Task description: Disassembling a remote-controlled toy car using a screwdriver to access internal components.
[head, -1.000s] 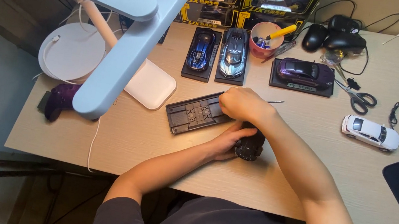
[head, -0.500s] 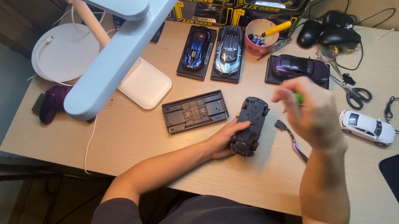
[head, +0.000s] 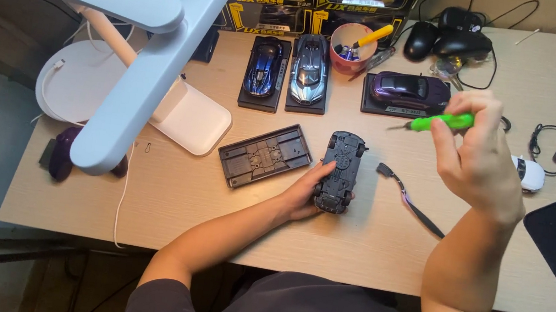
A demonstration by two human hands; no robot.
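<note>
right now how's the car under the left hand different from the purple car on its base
The dark car lies upside down on the bare desk, underside showing, with the left hand on it; the purple car sits upright on a black base, untouched. The dark car's body colour is hidden; the other is glossy purple. Both are small model cars.
</note>
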